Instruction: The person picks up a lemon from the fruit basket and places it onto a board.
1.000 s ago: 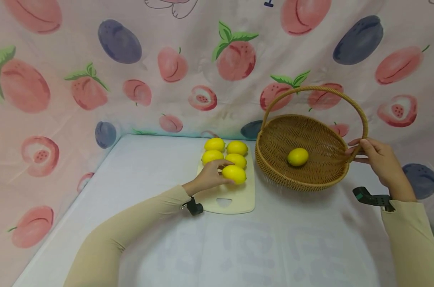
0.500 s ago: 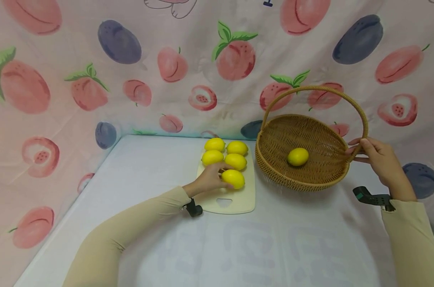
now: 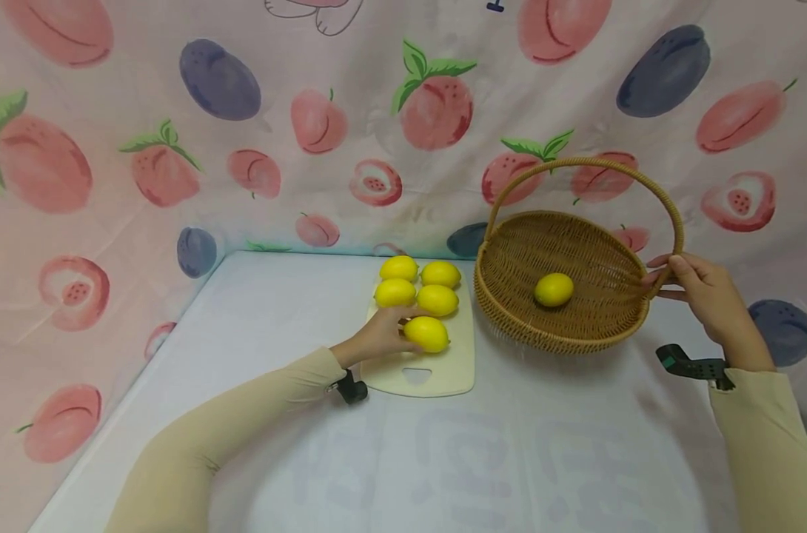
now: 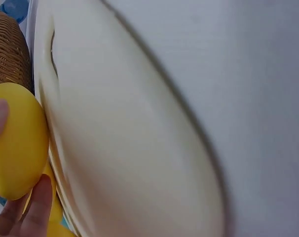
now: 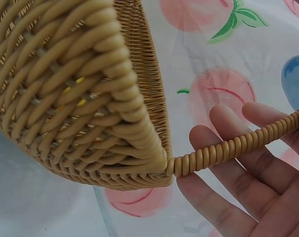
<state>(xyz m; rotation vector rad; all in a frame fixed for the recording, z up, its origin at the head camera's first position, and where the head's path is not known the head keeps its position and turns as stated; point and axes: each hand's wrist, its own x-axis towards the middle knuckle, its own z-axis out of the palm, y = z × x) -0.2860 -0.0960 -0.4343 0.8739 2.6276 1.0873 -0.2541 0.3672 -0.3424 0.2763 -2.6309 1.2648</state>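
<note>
My left hand [image 3: 382,334] is at the near part of a cream cutting board [image 3: 446,377]. Its thumb and fingers lie around a yellow lemon [image 3: 428,335]; in the left wrist view the thumb is against the side of that lemon [image 4: 21,143], with fingertips at its lower edge. More lemons [image 3: 438,300] sit in two rows behind it. At the right, my right hand [image 3: 706,292] pinches the handle base of a brown wicker basket [image 3: 577,340], thumb in front and fingers behind the handle [image 5: 238,144]. The basket tilts toward me with one lemon [image 3: 554,289] inside.
A white-covered table [image 3: 277,296] bears the board and basket. Fruit-printed cloth [image 3: 257,215] hangs behind and along the left side. The cutting board has a slot [image 3: 417,376] near its front edge. The basket stands right beside the board.
My left hand has drawn back to the left and slightly nearer, and the front lemon has shifted the same way, away from the row behind. The right hand and basket have stayed put.
</note>
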